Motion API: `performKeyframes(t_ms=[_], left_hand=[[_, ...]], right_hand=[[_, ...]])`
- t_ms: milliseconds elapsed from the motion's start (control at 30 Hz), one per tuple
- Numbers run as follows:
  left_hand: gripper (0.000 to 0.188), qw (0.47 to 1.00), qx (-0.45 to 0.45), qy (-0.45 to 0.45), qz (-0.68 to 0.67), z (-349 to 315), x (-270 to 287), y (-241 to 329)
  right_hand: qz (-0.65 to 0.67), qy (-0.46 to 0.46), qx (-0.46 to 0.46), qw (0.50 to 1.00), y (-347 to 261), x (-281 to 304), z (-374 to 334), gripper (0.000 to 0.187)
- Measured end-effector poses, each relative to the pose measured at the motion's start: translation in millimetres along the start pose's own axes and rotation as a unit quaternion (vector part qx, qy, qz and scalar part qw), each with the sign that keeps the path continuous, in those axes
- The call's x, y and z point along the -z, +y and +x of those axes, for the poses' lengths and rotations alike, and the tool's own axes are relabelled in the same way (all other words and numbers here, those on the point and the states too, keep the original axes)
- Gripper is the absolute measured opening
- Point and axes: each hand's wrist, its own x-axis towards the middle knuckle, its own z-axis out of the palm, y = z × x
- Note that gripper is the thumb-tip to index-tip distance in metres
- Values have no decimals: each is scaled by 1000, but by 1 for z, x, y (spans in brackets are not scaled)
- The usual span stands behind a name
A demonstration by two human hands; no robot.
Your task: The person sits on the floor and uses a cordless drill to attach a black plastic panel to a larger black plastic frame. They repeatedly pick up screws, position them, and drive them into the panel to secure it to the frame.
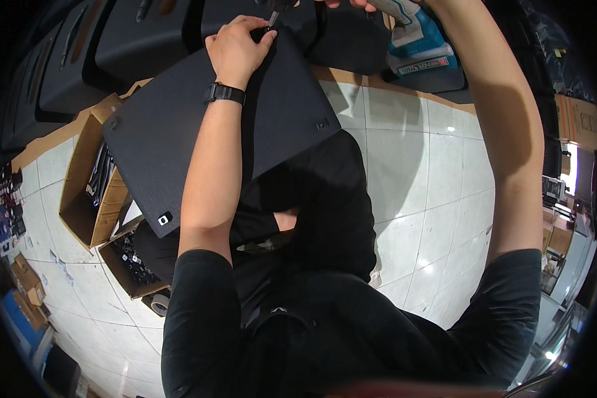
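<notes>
A large black box-like case [159,126] with a textured surface lies tilted across my lap. At its far edge is my left hand [239,50], thumb and fingers closed around a small dark piece I cannot make out. The bit of a cordless drill [414,40] with a teal body points down right beside those fingertips. My right hand [348,3] grips the drill, mostly cut off by the top edge of the view. Small fittings sit at the case's corners, one of them a white-centred fitting [164,219] at the near left.
Several similar black cases [146,46] stand in a row at the far left. Left of my lap are an open cardboard box [79,192] of dark flat parts and a carton [129,262] of small black pieces. A tape roll [158,305] lies on the tiled floor [404,159].
</notes>
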Motion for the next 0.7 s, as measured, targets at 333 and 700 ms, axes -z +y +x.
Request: performKeyframes(t_ms=[333, 700], left_hand=[[46, 997, -18, -27, 64, 0, 4, 8], [75, 870, -304, -365, 133, 71, 57, -50]], right_hand=[[-18, -18, -10, 1000, 6, 1, 15, 16], [-33, -54, -7, 998, 0, -3, 32, 12]])
